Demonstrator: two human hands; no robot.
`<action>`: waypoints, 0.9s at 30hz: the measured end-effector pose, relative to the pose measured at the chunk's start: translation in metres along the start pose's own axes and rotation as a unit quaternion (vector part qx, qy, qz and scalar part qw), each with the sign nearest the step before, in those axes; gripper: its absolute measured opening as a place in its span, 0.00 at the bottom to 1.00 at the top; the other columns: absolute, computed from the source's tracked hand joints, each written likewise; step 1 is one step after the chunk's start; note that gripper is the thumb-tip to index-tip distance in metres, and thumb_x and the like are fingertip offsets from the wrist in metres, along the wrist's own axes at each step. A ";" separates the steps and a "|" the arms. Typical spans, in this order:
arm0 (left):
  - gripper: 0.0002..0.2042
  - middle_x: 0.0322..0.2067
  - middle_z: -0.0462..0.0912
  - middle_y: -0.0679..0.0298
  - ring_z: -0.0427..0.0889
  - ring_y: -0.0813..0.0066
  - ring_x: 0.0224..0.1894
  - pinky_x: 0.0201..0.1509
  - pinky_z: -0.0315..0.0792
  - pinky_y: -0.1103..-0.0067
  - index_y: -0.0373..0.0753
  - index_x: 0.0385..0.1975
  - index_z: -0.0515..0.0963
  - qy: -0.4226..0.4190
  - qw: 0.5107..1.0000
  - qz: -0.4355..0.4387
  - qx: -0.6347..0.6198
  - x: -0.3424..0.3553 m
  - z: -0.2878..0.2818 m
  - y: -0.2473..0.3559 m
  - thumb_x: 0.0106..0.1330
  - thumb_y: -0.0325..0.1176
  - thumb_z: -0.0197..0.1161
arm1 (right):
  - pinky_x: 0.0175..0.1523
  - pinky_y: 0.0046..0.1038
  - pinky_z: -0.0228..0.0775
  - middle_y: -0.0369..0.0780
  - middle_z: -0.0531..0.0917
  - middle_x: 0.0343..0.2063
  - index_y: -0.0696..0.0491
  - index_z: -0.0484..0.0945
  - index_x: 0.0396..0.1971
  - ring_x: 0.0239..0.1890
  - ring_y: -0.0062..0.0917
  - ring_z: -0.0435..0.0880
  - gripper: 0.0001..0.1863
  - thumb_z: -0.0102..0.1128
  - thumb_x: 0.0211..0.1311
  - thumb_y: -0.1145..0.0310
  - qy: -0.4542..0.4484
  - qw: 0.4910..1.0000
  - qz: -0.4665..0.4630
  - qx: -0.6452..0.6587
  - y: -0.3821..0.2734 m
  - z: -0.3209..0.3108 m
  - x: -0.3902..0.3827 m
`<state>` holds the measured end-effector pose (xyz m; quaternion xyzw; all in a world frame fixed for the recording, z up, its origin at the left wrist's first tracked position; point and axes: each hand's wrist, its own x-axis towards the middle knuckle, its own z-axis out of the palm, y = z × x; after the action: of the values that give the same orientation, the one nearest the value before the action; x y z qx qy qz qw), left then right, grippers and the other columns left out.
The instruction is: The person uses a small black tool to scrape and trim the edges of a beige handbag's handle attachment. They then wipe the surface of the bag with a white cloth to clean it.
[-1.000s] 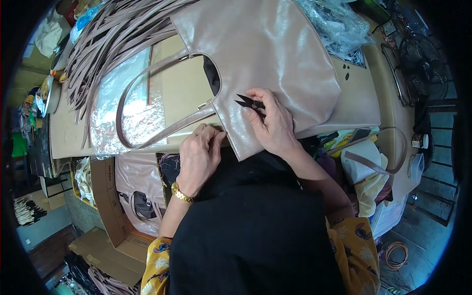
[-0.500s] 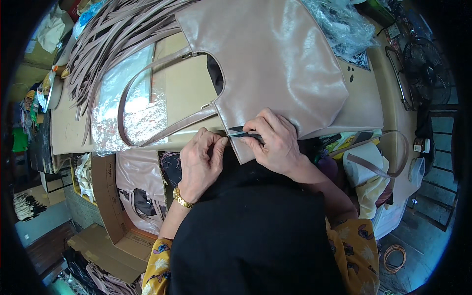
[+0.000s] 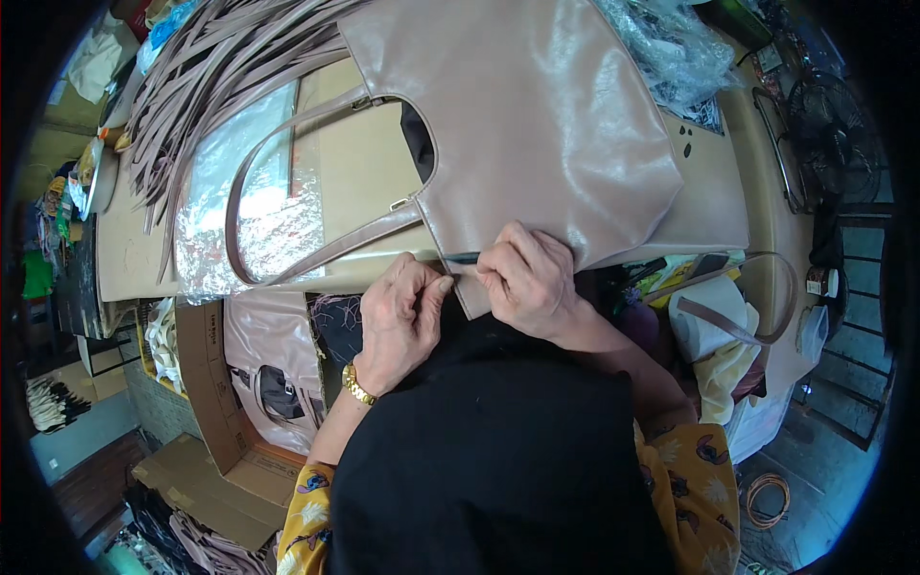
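Here we are at the near edge of the surface (image 3: 359,144), and both hands are busy at one spot; the shiny taupe bag (image 3: 537,134) lies flat across the surface, its mouth towards the left, its near corner poking out over the edge just above the black apron (image 3: 489,450); the right hand (image 3: 532,283) is closed round dark snips (image 3: 462,258), only the blades showing, pointing left and laid across the bag near that corner; the left hand (image 3: 401,311), gold band (image 3: 356,385) at its wrist, is curled closed at the bag's edge, thumb and fingertips drawn together just beside the blade tips, though I can't tell from here what, if anything, is pinched between them!

Look left now; the bag's handle (image 3: 238,206) loops out over clear plastic wrap (image 3: 206,254), with dark lining (image 3: 418,144) peeping from the curved mouth; beyond it spills a great heap of taupe strips (image 3: 201,105); below, an open cardboard box (image 3: 201,374) holds another taupe bag (image 3: 273,331); over to the right, crumpled clear plastic (image 3: 661,57) sits by the bag's far side, small dark pieces (image 3: 687,144) lie near it, and a white roll (image 3: 711,311) stands out below, with a black fan (image 3: 829,134) farther off.
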<state>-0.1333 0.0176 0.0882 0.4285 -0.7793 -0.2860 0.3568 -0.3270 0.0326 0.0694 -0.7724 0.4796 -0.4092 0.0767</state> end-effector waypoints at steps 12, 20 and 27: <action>0.25 0.49 0.72 0.57 0.78 0.76 0.33 0.34 0.75 0.82 0.38 0.53 0.79 0.007 0.999 0.011 -0.040 -0.015 -0.028 -0.007 0.54 0.28 0.74 | 0.39 0.42 0.75 0.45 0.73 0.42 0.52 0.66 0.51 0.39 0.43 0.80 0.22 0.63 0.58 0.68 0.028 0.984 0.167 0.052 0.006 0.030 0.038; 0.10 0.43 0.81 0.58 0.81 0.71 0.39 0.42 0.77 0.79 0.38 0.38 0.86 -0.069 0.980 0.085 -0.166 0.003 -0.007 -0.042 0.56 0.29 0.73 | 0.38 0.25 0.73 0.39 0.75 0.34 0.58 0.70 0.50 0.33 0.22 0.76 0.22 0.67 0.62 0.65 -0.001 0.970 0.198 0.138 0.011 0.020 0.038; 0.08 0.29 0.77 0.65 0.74 0.79 0.30 0.33 0.70 0.83 0.34 0.25 0.78 -0.046 0.964 -0.072 -0.251 -0.031 -0.045 -0.078 0.59 0.28 0.71 | 0.41 0.19 0.68 0.35 0.73 0.33 0.59 0.70 0.49 0.34 0.14 0.73 0.18 0.63 0.66 0.66 -0.008 0.934 0.257 0.247 0.015 0.013 0.036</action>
<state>-0.0497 0.0015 0.0461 0.3668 -0.6653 -0.5167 0.3948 -0.3205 -0.0073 0.0734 -0.5829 0.5450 -0.4751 0.3709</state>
